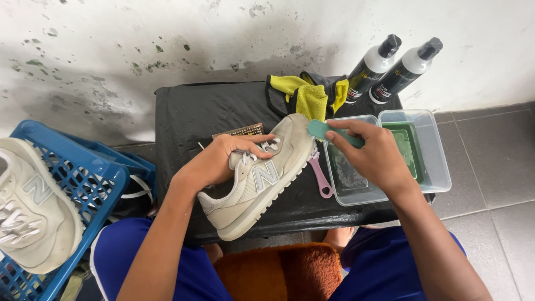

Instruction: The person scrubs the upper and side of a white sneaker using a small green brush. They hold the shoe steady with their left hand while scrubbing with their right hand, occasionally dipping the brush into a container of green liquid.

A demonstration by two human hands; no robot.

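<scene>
The left hand [223, 159] is wrapped over the laced top of a beige sneaker [259, 178], fingers curled down across the laces, holding it tilted with its toe toward the person and its heel raised toward the wall; the right hand [376, 156] is closed around the handle of a teal brush [329, 132], whose head sits against the sneaker's heel; the sneaker hangs over a low black-covered table [195, 111], its sole near the front edge; just beside the heel a pink brush [321, 175] lies on the black cover, touching the near wall of a clear plastic container [440, 167], which holds a green tray [409, 146] and some cloudy liquid; behind the sneaker lies a yellow and grey cloth [309, 95], and to its right two black and white spray bottles [390, 69] lean against the stained white wall; a small brown brush [242, 131] shows above the left hand; well apart, at the left, a second beige sneaker [28, 217] rests on a blue plastic basket [83, 184].
</scene>
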